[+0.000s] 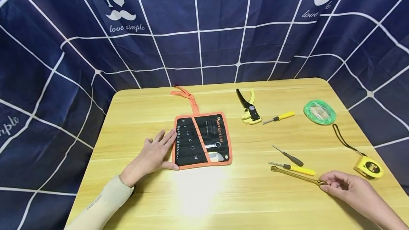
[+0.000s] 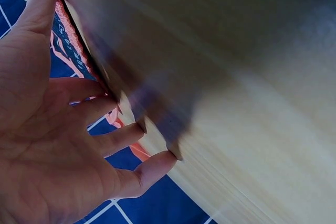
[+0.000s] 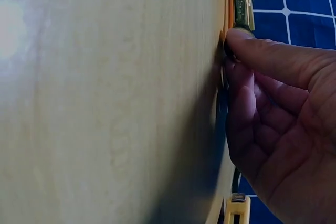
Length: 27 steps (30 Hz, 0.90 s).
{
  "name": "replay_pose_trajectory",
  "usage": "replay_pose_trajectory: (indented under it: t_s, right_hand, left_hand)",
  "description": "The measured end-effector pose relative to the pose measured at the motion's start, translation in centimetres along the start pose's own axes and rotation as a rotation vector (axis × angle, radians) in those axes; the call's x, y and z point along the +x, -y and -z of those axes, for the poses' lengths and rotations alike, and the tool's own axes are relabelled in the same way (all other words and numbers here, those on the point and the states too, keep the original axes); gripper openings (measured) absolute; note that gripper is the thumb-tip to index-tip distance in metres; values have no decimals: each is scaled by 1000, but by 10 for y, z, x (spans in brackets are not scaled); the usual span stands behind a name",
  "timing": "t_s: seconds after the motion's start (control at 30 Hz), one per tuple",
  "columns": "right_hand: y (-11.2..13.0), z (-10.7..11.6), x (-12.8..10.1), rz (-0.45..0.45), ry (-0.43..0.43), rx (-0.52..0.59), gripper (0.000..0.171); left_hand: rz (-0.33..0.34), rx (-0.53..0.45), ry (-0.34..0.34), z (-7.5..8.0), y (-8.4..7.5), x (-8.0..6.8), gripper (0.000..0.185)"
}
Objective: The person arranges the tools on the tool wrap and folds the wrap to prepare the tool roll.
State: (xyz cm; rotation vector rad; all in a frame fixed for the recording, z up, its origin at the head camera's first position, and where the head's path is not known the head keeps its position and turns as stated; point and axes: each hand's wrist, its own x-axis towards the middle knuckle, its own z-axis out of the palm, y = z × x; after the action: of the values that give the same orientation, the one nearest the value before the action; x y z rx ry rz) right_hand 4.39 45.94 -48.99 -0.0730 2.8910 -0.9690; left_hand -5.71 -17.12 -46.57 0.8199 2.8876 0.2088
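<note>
Left hand (image 1: 152, 155) lies flat on the table (image 1: 223, 201), fingers straight, tips touching the left edge of the pouch (image 1: 202, 140). It holds nothing, it just pins the roll down. The pouch is open at about 10 o'clock from table centre, with one small wrench (image 1: 213, 145) already in a slot and the orange tie (image 1: 188, 98) trailing off toward 12.

Further right, at 1 o'clock, sit the cutters (image 1: 247, 107) and a yellow screwdriver (image 1: 278, 118), with a green coil (image 1: 319, 111) past them at 2. Two more drivers (image 1: 292, 163) lie at 4 o'clock, just above the long wrench (image 1: 297, 175).

Right hand (image 1: 348, 187) is at 4 o'clock too, thumb and fingertips pinching the near end of that long wrench, which looks to lie on the wood pointing toward 10. The tape measure (image 1: 368, 166) is just beyond the hand.

To do this well, I'd say get a fuller grip further up the shank before lifting, since a tip pinch lets a long wrench swing. Keep the flat hand pressing so the pouch doesn't slide, and clear those two drivers on the way over.
</note>
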Motion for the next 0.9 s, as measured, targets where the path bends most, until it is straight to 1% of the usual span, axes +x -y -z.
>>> replay_pose_trajectory:
  t_s: [0.17,0.27,0.43,0.57,0.73,0.8,0.9]
  right_hand:
    - [2,1,3,-6,46,-10,7]
    - [3,3,3,-33,68,-6,7]
    - [7,9,6,-114,145,3,18]
    - [12,9,7,-150,155,115,21]
    - [23,5,13,-159,157,291,21]
    - [28,3,18,-141,162,384,19]
    - [35,-4,28,-128,164,552,17]
  left_hand:
    - [2,5,-17,-2,2,-2,121]
    - [-2,4,-18,-2,2,-2,121]
    - [-3,2,-8,-2,2,-2,122]
    - [2,1,-5,-1,2,-1,121]
    - [-8,4,-3,-1,1,1,120]
    - [-8,3,-4,-1,1,1,120]
    - [2,-10,5,-1,0,0,120]
